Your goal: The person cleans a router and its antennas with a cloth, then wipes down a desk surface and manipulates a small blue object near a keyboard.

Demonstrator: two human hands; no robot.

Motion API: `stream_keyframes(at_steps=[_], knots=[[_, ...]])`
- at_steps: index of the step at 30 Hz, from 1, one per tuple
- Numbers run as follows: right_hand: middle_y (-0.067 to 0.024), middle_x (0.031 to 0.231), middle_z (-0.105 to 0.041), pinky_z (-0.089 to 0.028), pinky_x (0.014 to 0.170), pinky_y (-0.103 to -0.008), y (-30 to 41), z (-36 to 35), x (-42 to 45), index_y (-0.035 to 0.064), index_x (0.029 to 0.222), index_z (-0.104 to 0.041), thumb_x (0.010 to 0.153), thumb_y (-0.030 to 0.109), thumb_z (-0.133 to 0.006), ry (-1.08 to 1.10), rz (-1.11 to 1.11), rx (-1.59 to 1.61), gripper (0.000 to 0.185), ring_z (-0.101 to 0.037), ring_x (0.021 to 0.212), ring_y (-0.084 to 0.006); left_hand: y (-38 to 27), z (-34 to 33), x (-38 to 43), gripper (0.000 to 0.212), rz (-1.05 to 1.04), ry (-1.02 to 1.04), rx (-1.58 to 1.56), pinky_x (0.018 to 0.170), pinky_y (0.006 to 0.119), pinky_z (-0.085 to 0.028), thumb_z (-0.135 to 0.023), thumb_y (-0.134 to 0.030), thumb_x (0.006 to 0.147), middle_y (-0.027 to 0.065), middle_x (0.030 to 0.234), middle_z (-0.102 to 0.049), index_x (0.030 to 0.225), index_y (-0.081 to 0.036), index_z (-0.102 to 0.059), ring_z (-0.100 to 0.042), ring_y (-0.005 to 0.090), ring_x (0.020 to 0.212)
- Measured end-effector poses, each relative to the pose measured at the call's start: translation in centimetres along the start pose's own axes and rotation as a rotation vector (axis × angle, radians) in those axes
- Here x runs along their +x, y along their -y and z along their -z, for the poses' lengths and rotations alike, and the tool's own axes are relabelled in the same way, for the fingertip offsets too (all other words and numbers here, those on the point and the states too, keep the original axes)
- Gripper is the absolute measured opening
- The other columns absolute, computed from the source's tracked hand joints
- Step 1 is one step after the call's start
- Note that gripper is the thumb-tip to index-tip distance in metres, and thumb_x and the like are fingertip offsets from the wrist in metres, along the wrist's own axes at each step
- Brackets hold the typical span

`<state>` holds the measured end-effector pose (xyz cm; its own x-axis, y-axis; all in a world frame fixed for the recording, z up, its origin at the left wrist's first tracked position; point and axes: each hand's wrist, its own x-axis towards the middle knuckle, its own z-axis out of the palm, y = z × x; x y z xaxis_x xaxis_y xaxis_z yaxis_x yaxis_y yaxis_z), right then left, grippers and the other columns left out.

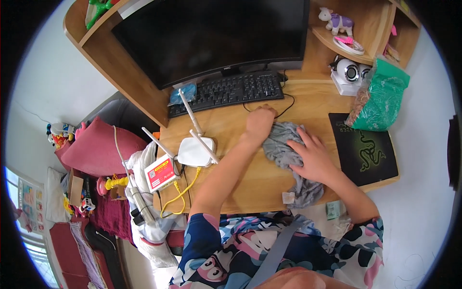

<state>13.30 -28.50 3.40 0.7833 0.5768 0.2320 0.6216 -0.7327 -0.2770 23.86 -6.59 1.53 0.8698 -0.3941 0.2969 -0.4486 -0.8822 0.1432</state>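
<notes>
A crumpled grey cloth (pixel 283 142) lies on the wooden desk (pixel 249 177), one end trailing to the front edge with a small white tag on it. My right hand (pixel 314 159) rests on the cloth with its fingers spread. My left hand (pixel 260 121) is curled on the desk just beyond the cloth's upper left side, close to the black keyboard (pixel 231 90). Beside its fingers a thin black cable (pixel 291 104) loops over the wood. The underside of the left hand is hidden, so whether it holds anything does not show.
A monitor (pixel 216 39) stands behind the keyboard. To the left are a white router (pixel 195 151) with raised antennas and a red-and-white box (pixel 161 172) with yellow cables. On the right, a green plastic bag (pixel 384 97) overlaps a black mouse pad (pixel 364 155), near white speakers (pixel 348 74).
</notes>
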Motion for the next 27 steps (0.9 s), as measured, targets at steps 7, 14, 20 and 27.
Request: stream_keyframes(at_steps=[7, 14, 20, 27], knots=[[-0.0148, 0.150, -0.043, -0.038, 0.098, -0.0605, -1.9, -2.5, 4.2, 0.0152, 0.132, -0.060, 0.084, 0.035, -0.069, -0.047, -0.070, -0.155, 0.052, -0.040, 0.137, -0.0389, 2.4, 1.3, 1.2, 0.005, 0.186, -0.379, -0.158, 0.071, 0.045, -0.053, -0.063, -0.006, 0.087, 0.0183, 0.090, -0.068, 0.091, -0.003, -0.065, -0.067, 0.0367, 0.085], [-0.0133, 0.142, -0.051, -0.038, 0.096, -0.0579, -5.3, -1.6, 10.5, 0.0025, 0.120, -0.066, 0.085, 0.036, -0.065, -0.051, -0.463, -0.415, 0.049, -0.038, 0.139, -0.0339, 2.2, 2.1, 1.7, 0.016, 0.150, -0.611, -0.317, 0.071, 0.042, -0.054, -0.061, -0.007, 0.092, 0.0200, 0.088, -0.071, 0.103, 0.002, -0.068, -0.068, 0.0371, 0.080], [-0.0143, 0.122, -0.062, -0.037, 0.093, -0.0522, -2.4, -3.2, 11.5, 0.0027, 0.104, -0.074, 0.082, 0.035, -0.065, -0.032, -0.326, -0.399, 0.040, -0.049, 0.123, -0.0318, 1.9, 1.4, 2.7, 0.014, 0.288, -0.618, -0.508, 0.076, 0.046, -0.052, -0.061, -0.007, 0.090, 0.0240, 0.092, -0.068, 0.097, 0.002, -0.069, -0.065, 0.0422, 0.086], [-0.0122, 0.106, -0.066, -0.039, 0.087, -0.0522, -2.2, -4.1, 12.9, 0.0049, 0.098, -0.076, 0.074, 0.032, -0.071, -0.167, -0.148, -0.258, 0.037, -0.052, 0.115, -0.0314, 1.8, 1.1, 2.4, 0.014, 0.202, -0.513, -0.479, 0.074, 0.047, -0.052, -0.063, -0.005, 0.088, 0.0218, 0.098, -0.064, 0.100, 0.000, -0.067, -0.063, 0.0417, 0.081]])
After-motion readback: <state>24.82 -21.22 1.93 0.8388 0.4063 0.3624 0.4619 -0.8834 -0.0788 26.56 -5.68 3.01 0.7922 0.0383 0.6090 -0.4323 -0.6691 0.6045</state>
